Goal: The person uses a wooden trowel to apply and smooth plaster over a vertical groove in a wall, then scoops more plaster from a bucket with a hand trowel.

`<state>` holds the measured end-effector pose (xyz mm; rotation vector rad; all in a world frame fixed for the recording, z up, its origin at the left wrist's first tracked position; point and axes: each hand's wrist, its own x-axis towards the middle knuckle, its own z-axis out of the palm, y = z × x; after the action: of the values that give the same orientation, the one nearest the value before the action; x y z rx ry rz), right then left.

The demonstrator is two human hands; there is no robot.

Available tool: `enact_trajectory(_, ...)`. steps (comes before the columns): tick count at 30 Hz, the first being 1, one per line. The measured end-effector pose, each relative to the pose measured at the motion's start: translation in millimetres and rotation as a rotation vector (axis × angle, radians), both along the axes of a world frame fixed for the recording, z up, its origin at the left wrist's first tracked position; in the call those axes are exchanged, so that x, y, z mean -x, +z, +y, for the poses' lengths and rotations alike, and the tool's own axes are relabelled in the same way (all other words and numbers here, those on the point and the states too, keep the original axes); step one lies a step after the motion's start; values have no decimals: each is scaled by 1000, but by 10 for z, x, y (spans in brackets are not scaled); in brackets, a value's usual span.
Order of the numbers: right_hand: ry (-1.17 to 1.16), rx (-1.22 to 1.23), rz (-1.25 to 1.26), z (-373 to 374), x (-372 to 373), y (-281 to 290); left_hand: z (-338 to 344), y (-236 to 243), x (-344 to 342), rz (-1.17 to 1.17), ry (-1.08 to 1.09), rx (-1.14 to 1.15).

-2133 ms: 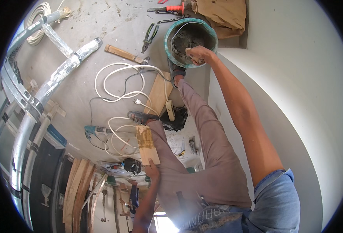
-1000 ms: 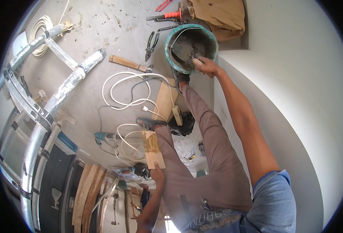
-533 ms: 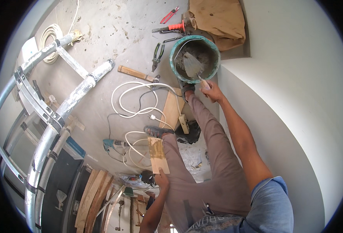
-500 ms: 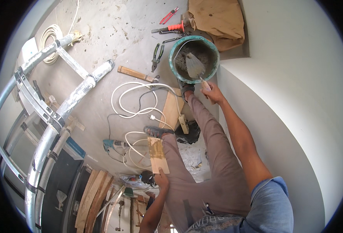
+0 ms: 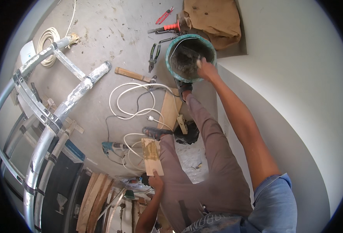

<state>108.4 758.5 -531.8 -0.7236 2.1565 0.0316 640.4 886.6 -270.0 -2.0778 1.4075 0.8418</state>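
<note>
My right hand (image 5: 207, 70) is closed round the handle of a trowel (image 5: 191, 53), whose blade is down inside a green bucket (image 5: 168, 58). Grey mortar (image 5: 184, 66) lies in the bucket, and part of the blade is hard to tell from it. Low by my left thigh, my left hand (image 5: 155, 181) grips the near end of a flat wooden board (image 5: 153, 165). A wet brownish smear covers the board's far part.
Left of the bucket lie pliers (image 5: 153, 58), a hammer (image 5: 132, 73) and a looped white cable (image 5: 111, 99). A power drill (image 5: 108, 146) rests near my left foot. Metal scaffolding (image 5: 76, 93) stands at left; a brown paper bag (image 5: 214, 19) sits beyond the bucket.
My right hand has moved forward over the bucket's rim, and the trowel blade has gone from above the mortar down into it. The board in my left hand has shifted slightly left.
</note>
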Motion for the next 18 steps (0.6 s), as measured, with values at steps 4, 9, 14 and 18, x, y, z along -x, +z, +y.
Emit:
enact_trajectory(4, 117, 65, 309, -55, -185, -608, -182, -128, 133, 170, 65, 158)
enact_trajectory(9, 291, 26, 245, 830, -650, -296, -17, -65, 38, 43, 58, 61)
enact_trajectory(14, 219, -79, 50, 333, -161, 120, 101, 72, 74, -127, 20, -61)
enact_trajectory(18, -102, -144, 64, 266, 38, -248, 5, -29, 85, -9, 40, 82)
